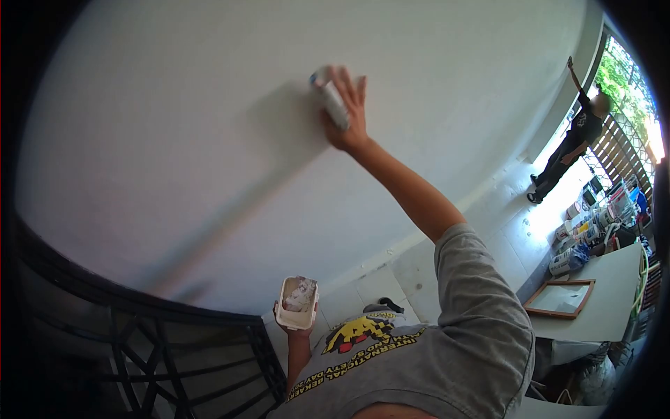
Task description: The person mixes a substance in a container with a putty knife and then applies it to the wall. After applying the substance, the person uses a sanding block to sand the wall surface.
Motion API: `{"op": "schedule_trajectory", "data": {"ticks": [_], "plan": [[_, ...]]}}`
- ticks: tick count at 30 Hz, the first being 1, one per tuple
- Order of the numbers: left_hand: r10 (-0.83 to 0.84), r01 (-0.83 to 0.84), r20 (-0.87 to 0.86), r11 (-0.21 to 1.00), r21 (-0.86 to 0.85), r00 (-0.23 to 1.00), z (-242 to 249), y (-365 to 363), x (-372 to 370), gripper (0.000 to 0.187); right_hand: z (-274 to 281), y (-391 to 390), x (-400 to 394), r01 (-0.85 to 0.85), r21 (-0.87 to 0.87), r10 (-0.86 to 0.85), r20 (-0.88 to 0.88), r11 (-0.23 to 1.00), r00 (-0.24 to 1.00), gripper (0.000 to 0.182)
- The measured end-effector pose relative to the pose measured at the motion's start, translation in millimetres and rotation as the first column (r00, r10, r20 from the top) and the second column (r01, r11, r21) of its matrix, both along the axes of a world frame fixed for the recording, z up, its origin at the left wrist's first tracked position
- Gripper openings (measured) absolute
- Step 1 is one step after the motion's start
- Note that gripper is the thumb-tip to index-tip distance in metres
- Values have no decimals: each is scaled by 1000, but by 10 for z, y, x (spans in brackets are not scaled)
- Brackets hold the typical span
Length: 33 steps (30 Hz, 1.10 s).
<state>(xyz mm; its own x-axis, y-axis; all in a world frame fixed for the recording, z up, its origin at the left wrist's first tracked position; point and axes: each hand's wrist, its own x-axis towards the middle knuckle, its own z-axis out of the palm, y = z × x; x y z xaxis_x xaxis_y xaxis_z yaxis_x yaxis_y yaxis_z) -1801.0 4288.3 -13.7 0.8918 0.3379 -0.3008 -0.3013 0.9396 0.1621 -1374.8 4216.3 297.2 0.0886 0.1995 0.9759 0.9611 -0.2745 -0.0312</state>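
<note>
My right hand [347,112] is raised against the pale wall [209,105], gripping a whitish-grey oblong hand tool [333,105] with a bit of blue at its upper end. Motion blur hides its exact kind; it is at or very near the wall surface, and a shadow falls to its left. Low on the left, my left hand [298,331] holds a cream plastic tub [298,324] from beneath, its fingers mostly hidden. Whitish paste [300,295] lies inside the tub, toward the far end.
A black metal grille [150,356] stands at lower left. To the right are a framed pane [560,299] on a white board [614,279], several paint buckets [593,234], and another person [583,133] with an arm raised by the far opening. Pale floor tiles [499,237] run along the wall.
</note>
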Motion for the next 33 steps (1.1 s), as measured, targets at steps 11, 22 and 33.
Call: {"op": "schedule_trajectory", "data": {"ticks": [11,22,33], "plan": [[110,-104,-61,990,93,992,-284,-47,-58,62,-314,-956,1075,5,447,65,-141,895,988,34],[160,-174,-121,978,-114,980,-76,-133,55,69,-1828,-1365,280,143,455,292,-750,879,593,55],[51,-34,161,994,-105,986,-179,20,88,72,-4129,-1933,-1891,93,-136,-139,-990,986,34,45]]}}
